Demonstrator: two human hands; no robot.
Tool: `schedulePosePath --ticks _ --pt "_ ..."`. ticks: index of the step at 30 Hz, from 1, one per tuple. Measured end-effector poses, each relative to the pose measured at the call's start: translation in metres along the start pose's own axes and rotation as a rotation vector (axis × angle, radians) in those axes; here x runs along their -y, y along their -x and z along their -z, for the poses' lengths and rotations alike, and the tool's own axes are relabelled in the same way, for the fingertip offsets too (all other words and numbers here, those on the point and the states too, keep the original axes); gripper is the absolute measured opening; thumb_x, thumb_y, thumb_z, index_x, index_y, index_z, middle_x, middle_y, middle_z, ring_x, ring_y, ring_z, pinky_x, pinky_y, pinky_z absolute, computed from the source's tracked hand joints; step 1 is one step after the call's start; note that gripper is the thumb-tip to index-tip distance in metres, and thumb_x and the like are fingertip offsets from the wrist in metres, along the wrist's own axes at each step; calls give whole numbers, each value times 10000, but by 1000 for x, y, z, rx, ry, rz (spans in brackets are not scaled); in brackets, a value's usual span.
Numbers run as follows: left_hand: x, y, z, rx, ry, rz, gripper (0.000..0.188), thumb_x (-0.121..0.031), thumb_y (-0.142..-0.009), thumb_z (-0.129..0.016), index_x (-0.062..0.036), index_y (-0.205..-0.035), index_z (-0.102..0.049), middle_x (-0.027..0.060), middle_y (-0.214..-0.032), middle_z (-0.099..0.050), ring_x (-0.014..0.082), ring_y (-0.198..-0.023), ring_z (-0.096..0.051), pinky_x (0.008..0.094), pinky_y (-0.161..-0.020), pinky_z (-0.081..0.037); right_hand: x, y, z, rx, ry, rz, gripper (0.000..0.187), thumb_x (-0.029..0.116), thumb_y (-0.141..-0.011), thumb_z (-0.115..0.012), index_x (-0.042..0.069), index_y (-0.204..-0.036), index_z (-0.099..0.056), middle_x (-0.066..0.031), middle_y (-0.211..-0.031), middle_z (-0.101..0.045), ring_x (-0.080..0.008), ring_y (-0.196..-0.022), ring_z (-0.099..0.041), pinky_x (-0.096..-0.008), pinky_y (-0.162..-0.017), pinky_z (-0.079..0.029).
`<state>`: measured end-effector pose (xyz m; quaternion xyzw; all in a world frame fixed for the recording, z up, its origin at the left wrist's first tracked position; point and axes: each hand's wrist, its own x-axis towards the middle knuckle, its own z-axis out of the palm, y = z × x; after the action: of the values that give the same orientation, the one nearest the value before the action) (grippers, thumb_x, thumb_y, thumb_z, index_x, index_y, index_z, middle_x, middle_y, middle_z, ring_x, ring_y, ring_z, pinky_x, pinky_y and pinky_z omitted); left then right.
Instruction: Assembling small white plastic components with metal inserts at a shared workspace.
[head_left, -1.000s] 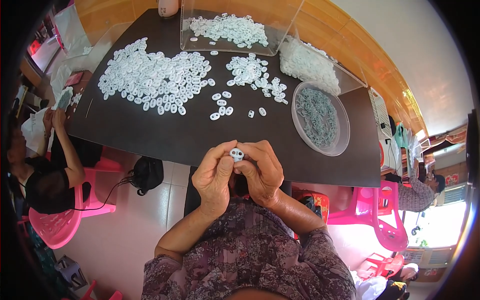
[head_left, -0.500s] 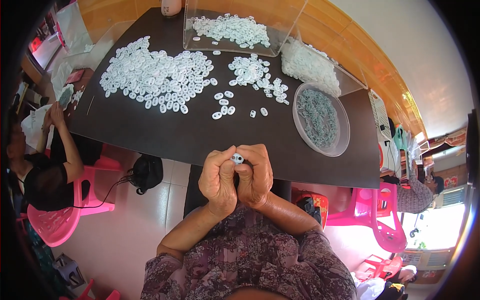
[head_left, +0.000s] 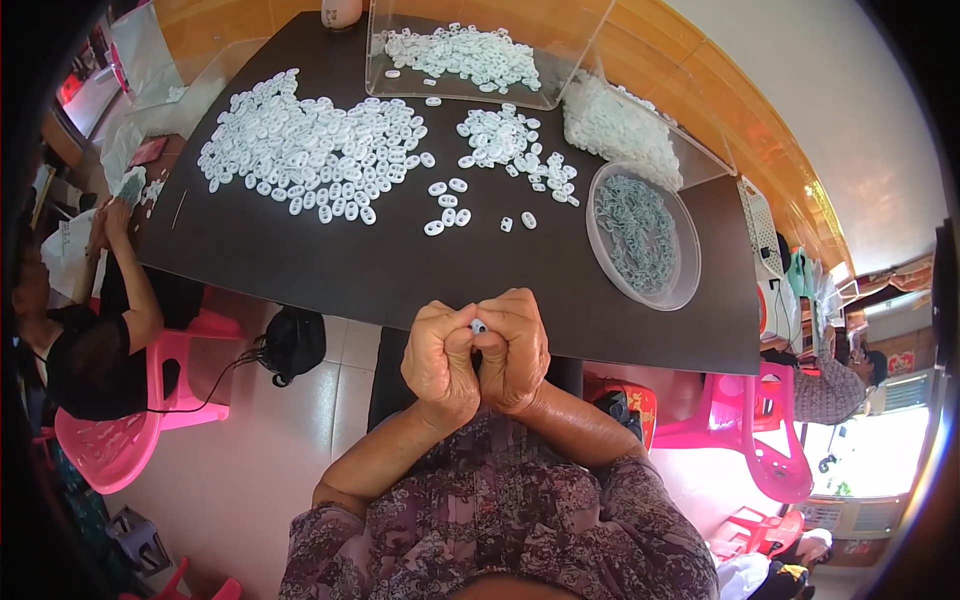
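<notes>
At the far left, a co-worker's hands [head_left: 112, 218] meet beside a white bag [head_left: 68, 258] whose print is too small to read. On the left end of the table [head_left: 330, 265] lies a thin stick [head_left: 179, 209], and right of it spreads a broad pile of white oval pieces [head_left: 310, 150], many showing 2 holes. A pale pink cup [head_left: 341, 12] stands at the back, its small dark marking not legible.

In the middle, over the table's near edge, the person's left hand [head_left: 440, 365] pinches a small white piece [head_left: 478, 326] from the left. The piece sits at the very fingertips, between the 2 hands; neither is nearer, since both touch it. A dark hole shows on it, but the fingers cover too much to tell its long axis. The right hand [head_left: 513, 360] closes on it from the right, its fingers curled and pressed in.

Beyond the hands, 6 loose ovals [head_left: 448, 201] lie in a cluster, with 2 more pieces [head_left: 529, 220] to their right. Farther back are a smaller pile [head_left: 497, 137] and a clear bin [head_left: 572, 50] holding more. At the right, another clear bin [head_left: 705, 158] stands behind a round tub [head_left: 687, 245] of grey-green pieces [head_left: 635, 235].
</notes>
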<state>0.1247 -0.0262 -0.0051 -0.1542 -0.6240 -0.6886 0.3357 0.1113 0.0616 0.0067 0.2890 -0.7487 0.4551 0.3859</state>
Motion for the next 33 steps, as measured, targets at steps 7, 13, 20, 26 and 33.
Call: schedulePosePath --ticks 7,13,20,26,33 --pt "-1 -8 -6 47 -31 6 162 -62 -936 -495 50 -1028 -567 67 -784 -523 135 -658 -473 247 -571 -391 -2 -5 5 -26 36 -31 161 23 -824 -619 -22 -961 -547 -143 -852 -573 -251 -684 -533 -324 -576 -451" --pt "-2 -22 -9 196 -133 163 194 20 -867 -546 50 -1054 -590 117 -750 -567 235 -654 -558 320 -589 -448 -21 -17 35 45 95 -192 145 -68 -745 -651 -1 -862 -599 -102 -800 -597 -199 -673 -550 -284 -577 -442" --pt "35 -55 -8 380 -405 -52 201 56 -745 -620 -10 -935 -603 110 -696 -529 284 -647 -541 372 -564 -426 -86 -130 115 -93 492 -178 84 20 -822 -613 -9 -898 -635 -98 -764 -617 -118 -710 -557 -258 -651 -445" --pt "62 -74 -45 485 -678 -153 112 -61 -724 -670 -57 -795 -583 84 -714 -525 269 -675 -543 368 -567 -452 -187 -208 155 69 900 -222 146 135 -779 -645 22 -869 -670 -143 -814 -656 -267 -769 -624 -360 -686 -466" --pt "82 -87 -64 840 -925 -164 128 -61 -668 -675 -12 -743 -583 151 -777 -573 298 -752 -594 357 -632 -511 -179 -181 141 -17 881 38 108 71 -719 -651 38 -822 -641 -159 -801 -621 -346 -805 -575 -419 -697 -445"
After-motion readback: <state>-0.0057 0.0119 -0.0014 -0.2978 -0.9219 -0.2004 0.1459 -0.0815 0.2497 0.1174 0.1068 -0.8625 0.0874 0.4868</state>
